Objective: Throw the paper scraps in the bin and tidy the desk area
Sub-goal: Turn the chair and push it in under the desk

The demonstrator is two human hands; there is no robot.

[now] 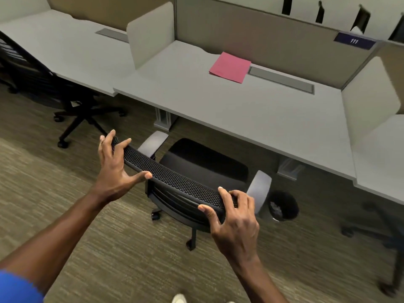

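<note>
Gripping chair backrest (175, 182) top: left hand (113, 169), right hand (234, 219); seat faces desk (240, 110).

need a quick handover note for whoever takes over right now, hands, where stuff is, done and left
Left hand and right hand: both holding the top edge of the chair backrest, one at each end.
Chair faces the desk, its seat partly under the edge.
Bin sits on the floor right of the chair, with what look like scraps inside.
Pink paper lies on the desk; no loose scraps visible.
Left: push chair in, deal with pink paper.
</note>
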